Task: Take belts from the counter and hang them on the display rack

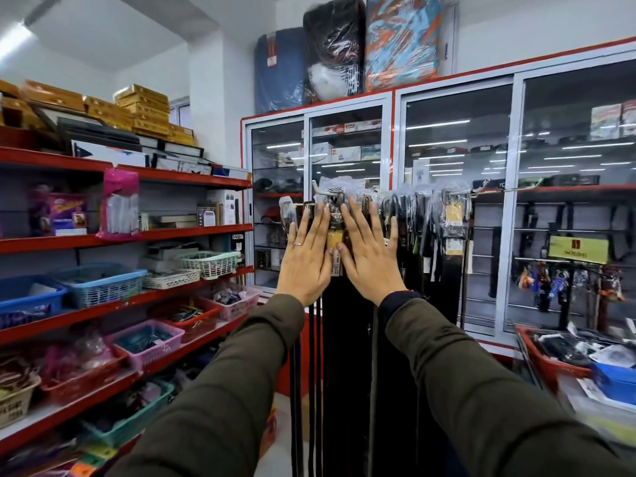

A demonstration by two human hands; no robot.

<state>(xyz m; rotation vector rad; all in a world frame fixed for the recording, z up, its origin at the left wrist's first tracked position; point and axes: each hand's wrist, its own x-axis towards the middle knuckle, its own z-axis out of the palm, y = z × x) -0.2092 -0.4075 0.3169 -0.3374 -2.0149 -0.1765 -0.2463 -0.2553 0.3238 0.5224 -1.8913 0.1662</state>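
Both hands are up at the belt rack [395, 197] rn, palms facing away from the camera, fingers straight and spread a bit, not curled round anything. The left hand [304, 259] and right hand [370, 258] sit either side of one belt [334, 235], the one with a yellowish tag below the buckle, in its clear wrapper. Looks to me like they're flat against the hanging stuff, prob pressing neighbours apart or squaring that belt up so it hangs straight, but can't tell if the palms actually touch or just hover close.

The belts hang from pegs sticking out in front of the glass cabinet [454, 201], buckle end up, straps dropping down past the sleeves [241, 390]. Makes sense: buckle and tag at eye level, long strap out of the way.

That belt seems to be on a peg [323, 192] already, though the hook itself is lost in the plastic, so idk for sure. No counter in plain view; the red basket [550, 359] at lower right holds more packed items, blurry tho. My guess is this one's near done and the next belt still needs fetching.
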